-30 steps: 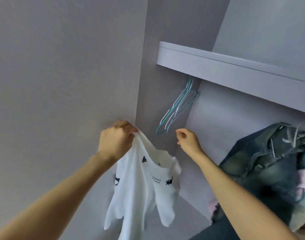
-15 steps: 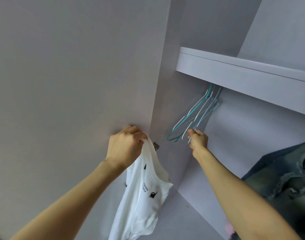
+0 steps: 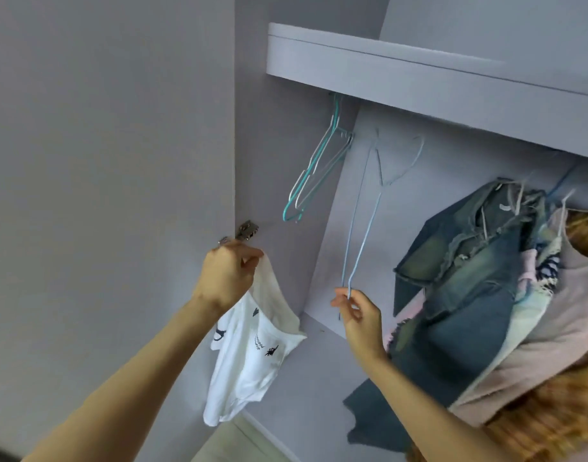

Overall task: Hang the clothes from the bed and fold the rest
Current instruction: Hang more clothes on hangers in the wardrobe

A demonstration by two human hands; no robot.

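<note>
My left hand (image 3: 227, 276) grips a small white T-shirt (image 3: 249, 355) with black prints by its top edge, and the shirt hangs down in front of the open wardrobe. My right hand (image 3: 359, 316) pinches the lower end of a light blue wire hanger (image 3: 362, 228), which is off the rail and stands upright, its hook blurred at the top. Several teal and white hangers (image 3: 314, 168) still hang under the shelf, up and left of the blue one.
A grey wardrobe shelf (image 3: 419, 75) runs across the top. Hung clothes fill the right side: a faded denim piece (image 3: 469, 278), pink garments (image 3: 559, 328) and something orange (image 3: 552, 425). The wardrobe door (image 3: 102, 195) stands open at left, with a metal hinge (image 3: 247, 230).
My right hand took one blue hanger from the bunch and pulled it down and to the right, away from the rail. The left hand kept hold of the white T-shirt.
</note>
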